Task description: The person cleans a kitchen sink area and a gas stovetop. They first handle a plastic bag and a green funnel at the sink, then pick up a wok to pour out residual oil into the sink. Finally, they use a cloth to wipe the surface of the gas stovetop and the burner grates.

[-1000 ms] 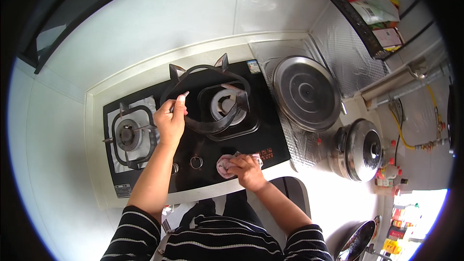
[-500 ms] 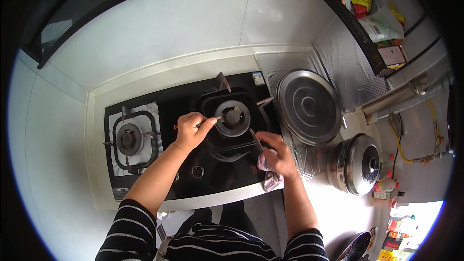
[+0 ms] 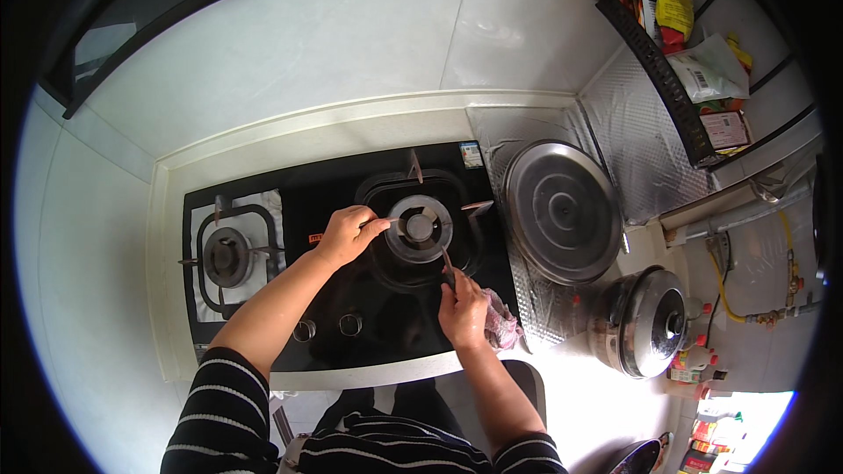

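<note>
A dark pan support [image 3: 415,168] with upright prongs stands around the right burner [image 3: 420,226] of a black gas hob [image 3: 263,268]. My left hand [image 3: 349,233] is closed on its left prong, thumb pointing towards the burner. At the lower right, my right hand [image 3: 464,309] grips the near prong [image 3: 447,262], fingers wrapped round it. The far and right prongs are free of my hands. A pinkish cloth [image 3: 502,320] lies beside my right hand at the hob's front right corner. The prong ends inside my fingers are hidden.
The left burner [image 3: 226,256] has its own pan support, with white sheeting under it. Right of the hob are a large round lid [image 3: 562,211] on foil and a lidded pot [image 3: 650,320]. Packets [image 3: 709,70] fill a wall shelf at upper right.
My right hand, looser and farther right before, has moved left and closed round the near prong. The pan support has turned slightly clockwise. My left hand keeps its grip.
</note>
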The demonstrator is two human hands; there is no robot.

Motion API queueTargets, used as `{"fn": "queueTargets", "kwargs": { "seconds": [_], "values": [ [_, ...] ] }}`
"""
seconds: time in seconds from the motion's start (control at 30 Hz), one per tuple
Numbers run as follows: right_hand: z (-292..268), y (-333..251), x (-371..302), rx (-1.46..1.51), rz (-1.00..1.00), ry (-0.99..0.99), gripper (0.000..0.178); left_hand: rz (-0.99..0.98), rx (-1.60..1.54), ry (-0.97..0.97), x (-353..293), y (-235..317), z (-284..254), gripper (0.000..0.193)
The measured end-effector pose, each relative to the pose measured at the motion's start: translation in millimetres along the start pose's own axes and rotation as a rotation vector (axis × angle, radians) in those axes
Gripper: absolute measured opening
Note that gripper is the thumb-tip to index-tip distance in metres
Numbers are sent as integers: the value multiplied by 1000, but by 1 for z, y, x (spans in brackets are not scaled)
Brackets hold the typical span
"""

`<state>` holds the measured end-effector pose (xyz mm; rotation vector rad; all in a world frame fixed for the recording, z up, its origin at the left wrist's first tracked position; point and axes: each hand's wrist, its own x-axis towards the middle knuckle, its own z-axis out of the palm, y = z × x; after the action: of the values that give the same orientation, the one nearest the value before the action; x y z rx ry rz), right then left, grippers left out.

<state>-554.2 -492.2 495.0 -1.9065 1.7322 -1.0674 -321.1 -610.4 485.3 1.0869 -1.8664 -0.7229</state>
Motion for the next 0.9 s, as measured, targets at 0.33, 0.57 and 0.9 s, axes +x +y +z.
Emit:
{"fn": "queueTargets", "kwargs": {
  "seconds": [0.33,0.57,0.9],
  "values": [
    [30,7,-23,-104,-34,42,29,-45,102,-82,-26,-22,1,24],
    [39,9,-29,-133,-42,42,29,-60,127,-60,-33,-26,6,29],
    [20,8,-27,-183,-112,50,36,-97,215,-81,-32,-18,-2,23]
  ]
}}
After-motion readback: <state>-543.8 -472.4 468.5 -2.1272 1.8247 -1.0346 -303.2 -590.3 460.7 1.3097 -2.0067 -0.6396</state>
